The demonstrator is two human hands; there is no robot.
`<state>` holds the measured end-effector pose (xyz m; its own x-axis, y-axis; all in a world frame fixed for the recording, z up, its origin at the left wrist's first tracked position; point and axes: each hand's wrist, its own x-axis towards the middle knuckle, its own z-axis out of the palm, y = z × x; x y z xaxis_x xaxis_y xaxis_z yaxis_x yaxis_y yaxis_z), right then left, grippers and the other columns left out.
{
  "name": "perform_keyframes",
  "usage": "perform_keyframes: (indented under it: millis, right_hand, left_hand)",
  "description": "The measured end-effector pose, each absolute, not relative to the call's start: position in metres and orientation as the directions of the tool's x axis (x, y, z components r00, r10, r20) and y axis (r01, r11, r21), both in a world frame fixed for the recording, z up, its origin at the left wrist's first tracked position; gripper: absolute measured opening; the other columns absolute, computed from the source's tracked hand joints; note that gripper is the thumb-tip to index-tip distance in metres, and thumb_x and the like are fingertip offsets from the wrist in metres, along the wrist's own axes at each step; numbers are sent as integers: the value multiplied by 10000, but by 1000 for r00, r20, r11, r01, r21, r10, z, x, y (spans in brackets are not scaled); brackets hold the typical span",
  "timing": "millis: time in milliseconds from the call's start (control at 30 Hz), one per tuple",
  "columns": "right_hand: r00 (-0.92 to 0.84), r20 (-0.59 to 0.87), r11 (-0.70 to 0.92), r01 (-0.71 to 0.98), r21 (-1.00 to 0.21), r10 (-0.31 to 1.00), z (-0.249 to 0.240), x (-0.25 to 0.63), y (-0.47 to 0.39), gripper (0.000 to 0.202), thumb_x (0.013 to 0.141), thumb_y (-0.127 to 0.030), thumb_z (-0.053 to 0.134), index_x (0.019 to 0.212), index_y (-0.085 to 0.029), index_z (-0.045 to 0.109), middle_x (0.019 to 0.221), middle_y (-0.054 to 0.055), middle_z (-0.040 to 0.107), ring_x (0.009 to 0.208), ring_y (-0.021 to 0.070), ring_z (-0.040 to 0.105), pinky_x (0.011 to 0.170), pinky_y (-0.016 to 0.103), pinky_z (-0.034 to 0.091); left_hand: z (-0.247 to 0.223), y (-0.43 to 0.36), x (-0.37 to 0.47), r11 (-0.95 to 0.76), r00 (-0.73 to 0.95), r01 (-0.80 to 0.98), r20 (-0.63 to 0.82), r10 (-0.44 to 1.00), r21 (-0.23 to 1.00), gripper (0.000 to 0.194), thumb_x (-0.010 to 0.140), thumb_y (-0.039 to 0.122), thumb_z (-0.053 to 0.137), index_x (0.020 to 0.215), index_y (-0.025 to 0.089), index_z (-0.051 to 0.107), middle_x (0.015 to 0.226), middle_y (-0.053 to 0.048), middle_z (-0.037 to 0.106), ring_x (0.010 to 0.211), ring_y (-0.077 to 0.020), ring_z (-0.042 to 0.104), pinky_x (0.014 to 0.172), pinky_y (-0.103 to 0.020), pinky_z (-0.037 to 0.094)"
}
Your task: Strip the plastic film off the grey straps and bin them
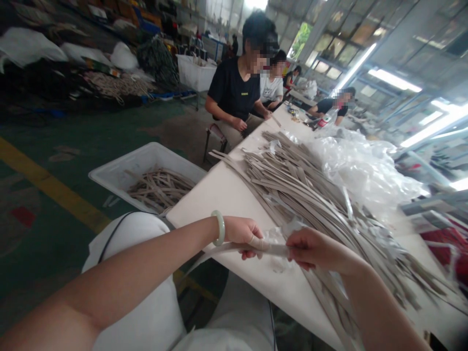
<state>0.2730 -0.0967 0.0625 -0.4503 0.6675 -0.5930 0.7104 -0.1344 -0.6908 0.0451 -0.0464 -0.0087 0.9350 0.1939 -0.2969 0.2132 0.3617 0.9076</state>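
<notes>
My left hand [245, 235], with a pale bangle [218, 228] at the wrist, is closed on a flat grey-beige strip [274, 249]. My right hand [310, 247] pinches the same strip a short way to the right. One end of the strip trails left under my left wrist, past the table edge. What lies inside my right fingers is hidden. Just beyond my hands, a large heap of similar strips [292, 180] lies along the white table [204, 195]. Clear plastic film [272, 236] is crumpled behind the held strip.
A white bin [109, 173] holding loose strips stands on the floor left of the table. A big bundle of clear plastic [358, 161] lies at the table's far right side. A person in a dark shirt [232, 87] sits at the far left edge, with other people farther back.
</notes>
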Motion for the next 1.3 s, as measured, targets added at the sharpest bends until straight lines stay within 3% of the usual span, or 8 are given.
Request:
perform_keyframes:
  millis: [167, 400, 567, 700, 833, 933, 1100, 1300]
  right_hand:
    - [-512, -572, -139, 655, -743, 641, 66, 290, -101, 332, 806, -473, 608, 787, -143, 576, 571, -12, 570, 494, 96, 508, 483, 204, 374]
    - [-458, -498, -151, 606, -781, 736, 48, 290, -105, 401, 828, -536, 573, 736, -146, 550, 481, -54, 473, 387, 52, 337, 393, 194, 216]
    - [-411, -376, -263, 306, -915, 831, 31, 246, -104, 365, 801, -496, 625, 717, -147, 555, 441, -64, 411, 362, 42, 249, 373, 204, 114]
    - [-186, -159, -179, -97, -979, 970, 53, 267, -102, 224, 774, -372, 652, 699, -183, 558, 456, -98, 257, 386, 49, 116, 369, 213, 119]
    - [97, 75, 108, -409, -906, 992, 75, 303, -99, 39, 830, -255, 566, 815, -226, 587, 548, -90, 185, 432, 81, 32, 358, 192, 239]
    - [138, 66, 126, -487, -864, 988, 65, 297, -104, 70, 878, -260, 529, 877, -242, 596, 585, -78, 235, 423, 80, 74, 370, 171, 287]
    - [-181, -282, -333, -413, -848, 942, 7, 220, -126, 113, 799, -277, 683, 833, -193, 617, 613, -49, 433, 443, 43, 332, 389, 147, 294]
    - [-225, -400, -448, -613, -651, 889, -37, 151, -148, 138, 804, -255, 681, 897, -171, 625, 814, 20, 657, 731, 117, 613, 663, 218, 490]
  left_hand:
    - [-3, -42, 37, 367, 923, 212, -309, 231, 906, 424, 650, 533, 742, 625, 124, 633, 451, 10, 556, 388, -84, 491, 406, -197, 374]
    - [-2, -47, 50, 422, 889, 137, -300, 347, 896, 515, 552, 599, 768, 640, 113, 624, 461, 20, 548, 376, -66, 459, 388, -190, 335]
    - [-6, -42, 55, 443, 811, 64, -305, 499, 894, 665, 558, 775, 628, 637, 116, 584, 508, -8, 569, 431, -102, 534, 448, -212, 406]
    - [-1, -25, 23, 562, 966, 97, -213, 146, 822, 836, 598, 853, 487, 908, 94, 653, 702, -106, 682, 708, -231, 672, 666, -334, 512]
    - [4, -20, -3, 532, 982, 178, -111, -156, 828, 583, 620, 529, 767, 1005, 106, 658, 757, -102, 703, 833, -298, 678, 777, -418, 506]
    - [3, -21, 1, 590, 999, 2, -28, 34, 807, 334, 676, 392, 766, 791, 95, 665, 615, -66, 643, 667, -244, 663, 664, -375, 526]
    - [5, -14, 29, 515, 695, -564, 33, 719, 646, 168, 811, 248, 662, 759, 106, 589, 532, 51, 438, 487, -60, 475, 544, -199, 461]
    - [1, -12, 38, 330, 468, -588, -22, 883, 739, 138, 870, 204, 564, 772, 106, 566, 505, 55, 393, 432, -53, 370, 464, -184, 402]
